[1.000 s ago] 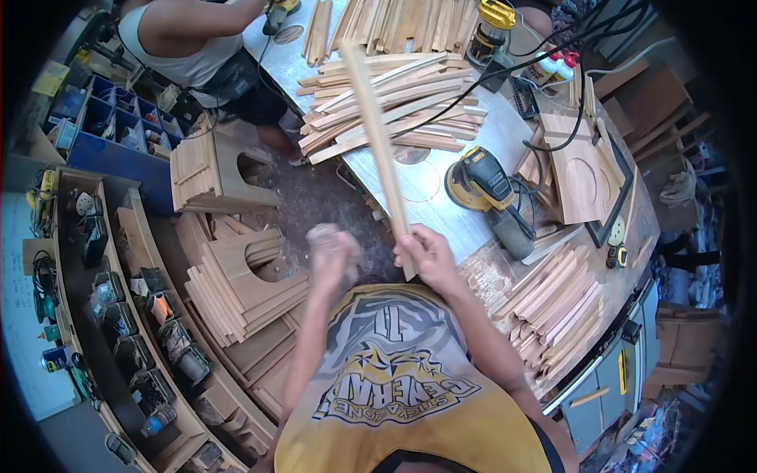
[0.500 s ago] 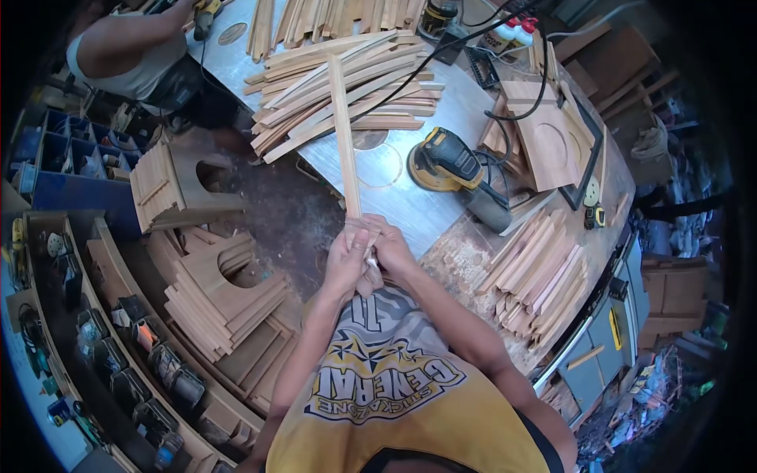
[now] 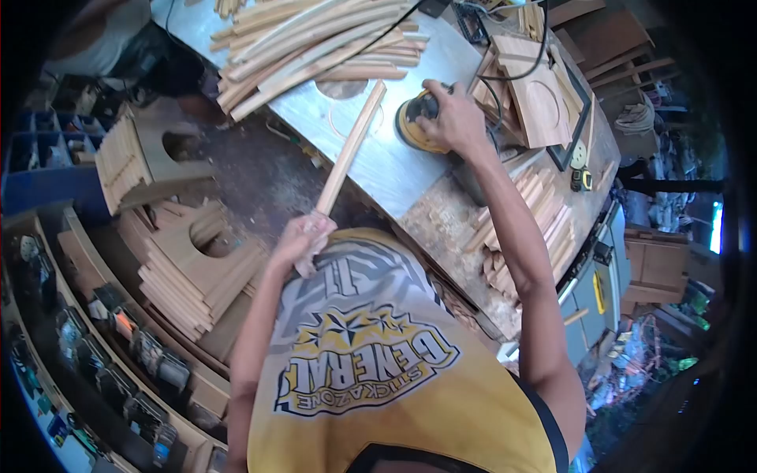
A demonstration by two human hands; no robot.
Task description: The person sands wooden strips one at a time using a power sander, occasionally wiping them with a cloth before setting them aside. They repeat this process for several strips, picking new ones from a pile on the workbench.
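Took the right hand [image 3: 460, 114] off the wooden strip [image 3: 352, 150] and brought it to the sander [image 3: 418, 122], over the top of its body. Left the strip's lower end to the left hand [image 3: 293, 240] and cloth [image 3: 315, 231], and shifted both from the middle to left of center. Swung the strip from a lean toward the upper left to one toward the upper right. Turned the view, sliding the curved strip pile [image 3: 315, 47] farther up and left and the co-worker [image 3: 98, 39] mostly past the upper left edge.
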